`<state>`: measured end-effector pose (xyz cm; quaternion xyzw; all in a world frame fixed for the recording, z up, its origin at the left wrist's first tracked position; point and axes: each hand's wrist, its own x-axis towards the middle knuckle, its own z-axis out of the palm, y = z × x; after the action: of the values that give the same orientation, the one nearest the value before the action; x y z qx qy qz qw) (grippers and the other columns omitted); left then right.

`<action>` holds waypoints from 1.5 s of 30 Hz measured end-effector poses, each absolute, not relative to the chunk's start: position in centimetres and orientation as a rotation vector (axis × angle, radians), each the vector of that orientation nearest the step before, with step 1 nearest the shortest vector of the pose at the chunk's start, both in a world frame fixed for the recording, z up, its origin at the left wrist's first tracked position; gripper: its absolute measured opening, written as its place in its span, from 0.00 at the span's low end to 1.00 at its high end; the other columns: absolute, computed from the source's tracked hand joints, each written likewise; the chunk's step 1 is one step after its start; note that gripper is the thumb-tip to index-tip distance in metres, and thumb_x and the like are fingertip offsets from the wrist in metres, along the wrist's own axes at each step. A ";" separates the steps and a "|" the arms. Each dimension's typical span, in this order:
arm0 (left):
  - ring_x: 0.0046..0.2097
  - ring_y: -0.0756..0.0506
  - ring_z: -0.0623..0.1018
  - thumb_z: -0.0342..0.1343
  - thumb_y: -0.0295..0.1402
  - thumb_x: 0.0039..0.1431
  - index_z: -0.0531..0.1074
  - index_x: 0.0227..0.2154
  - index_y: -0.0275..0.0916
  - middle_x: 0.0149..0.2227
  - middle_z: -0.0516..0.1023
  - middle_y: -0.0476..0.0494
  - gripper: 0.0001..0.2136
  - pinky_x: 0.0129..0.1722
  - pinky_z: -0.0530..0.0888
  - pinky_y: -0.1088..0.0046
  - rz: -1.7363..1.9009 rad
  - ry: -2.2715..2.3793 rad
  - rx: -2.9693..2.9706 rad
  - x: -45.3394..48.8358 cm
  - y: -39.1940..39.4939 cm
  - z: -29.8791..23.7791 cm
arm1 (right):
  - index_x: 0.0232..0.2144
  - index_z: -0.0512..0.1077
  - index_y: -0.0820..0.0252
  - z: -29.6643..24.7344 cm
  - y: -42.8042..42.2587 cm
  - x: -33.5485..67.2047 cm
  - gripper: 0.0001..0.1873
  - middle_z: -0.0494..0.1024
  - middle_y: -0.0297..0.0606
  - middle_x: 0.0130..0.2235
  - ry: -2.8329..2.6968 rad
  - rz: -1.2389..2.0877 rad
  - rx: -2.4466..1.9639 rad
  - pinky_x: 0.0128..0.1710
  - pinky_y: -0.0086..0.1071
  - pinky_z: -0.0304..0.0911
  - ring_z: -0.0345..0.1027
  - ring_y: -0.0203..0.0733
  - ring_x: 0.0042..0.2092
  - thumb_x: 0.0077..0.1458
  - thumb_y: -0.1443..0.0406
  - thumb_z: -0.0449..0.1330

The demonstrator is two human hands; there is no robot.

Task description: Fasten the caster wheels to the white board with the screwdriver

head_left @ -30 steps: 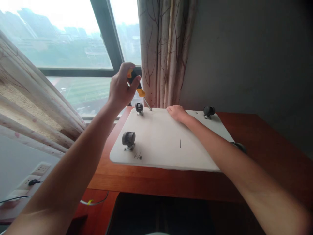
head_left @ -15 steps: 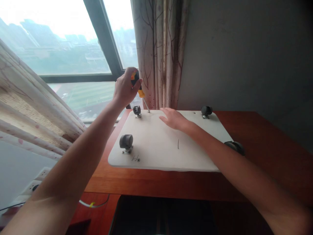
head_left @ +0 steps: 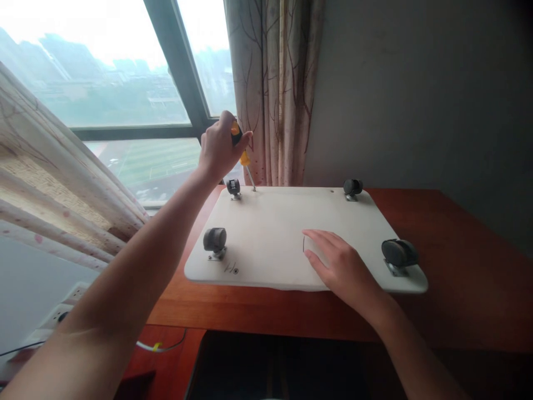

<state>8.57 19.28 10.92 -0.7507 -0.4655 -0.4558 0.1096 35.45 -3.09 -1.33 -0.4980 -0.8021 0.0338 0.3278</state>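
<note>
One desk (head_left: 416,222), red-brown wood, spreading before you, its near edge running crosswise in front of you. Directly on it, one white board (head_left: 266,222), rounded near corners, lying flat, sitting closer to the desk's left edge than to its right; its near side is leaving you a strip of wood, its far side lying near the far edge.

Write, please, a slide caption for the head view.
Left hand holds a screwdriver to a white board with four casters; right hand open over it.
</note>
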 end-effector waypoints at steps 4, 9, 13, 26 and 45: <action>0.38 0.36 0.78 0.58 0.44 0.58 0.70 0.46 0.50 0.31 0.74 0.44 0.14 0.38 0.70 0.58 -1.316 -1.323 -2.196 8.8 19.1 10.9 | 0.55 0.73 0.57 -2.9 -4.1 35.7 0.18 0.80 0.43 0.53 -2.031 -0.043 -1.301 0.57 0.48 0.70 0.74 0.50 0.55 0.66 0.66 0.53; 0.36 0.36 0.77 0.58 0.47 0.58 0.69 0.44 0.51 0.30 0.74 0.43 0.13 0.35 0.70 0.56 -1.299 -1.320 -2.184 8.5 19.8 11.0 | 0.53 0.74 0.56 -3.1 -4.3 35.5 0.17 0.81 0.43 0.50 -2.005 -0.116 -1.326 0.55 0.49 0.71 0.75 0.50 0.52 0.65 0.68 0.53; 0.36 0.34 0.77 0.58 0.47 0.56 0.69 0.43 0.52 0.27 0.73 0.43 0.14 0.33 0.69 0.55 -1.314 -1.268 -2.198 8.2 20.8 11.1 | 0.53 0.75 0.55 -3.0 -4.3 35.4 0.17 0.81 0.43 0.50 -2.043 -0.131 -1.339 0.54 0.49 0.72 0.75 0.51 0.52 0.65 0.68 0.53; 0.37 0.33 0.78 0.58 0.48 0.56 0.69 0.42 0.49 0.29 0.75 0.41 0.14 0.32 0.66 0.56 -1.308 -1.290 -2.228 8.8 19.8 11.1 | 0.49 0.77 0.55 -2.9 -4.3 35.3 0.16 0.82 0.42 0.49 -2.048 -0.118 -1.337 0.54 0.47 0.71 0.75 0.50 0.52 0.64 0.69 0.54; 0.38 0.34 0.78 0.62 0.41 0.52 0.71 0.41 0.52 0.32 0.77 0.43 0.13 0.32 0.68 0.58 -1.278 -1.341 -2.285 7.9 21.5 11.8 | 0.48 0.78 0.53 -3.0 -4.4 35.5 0.16 0.82 0.40 0.50 -2.045 -0.100 -1.337 0.54 0.47 0.71 0.75 0.49 0.52 0.65 0.69 0.53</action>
<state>7.95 21.52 11.84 -0.7730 -0.4536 -0.4323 0.0996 35.47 -4.38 -3.05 -0.5139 -0.7862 -0.0384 0.3411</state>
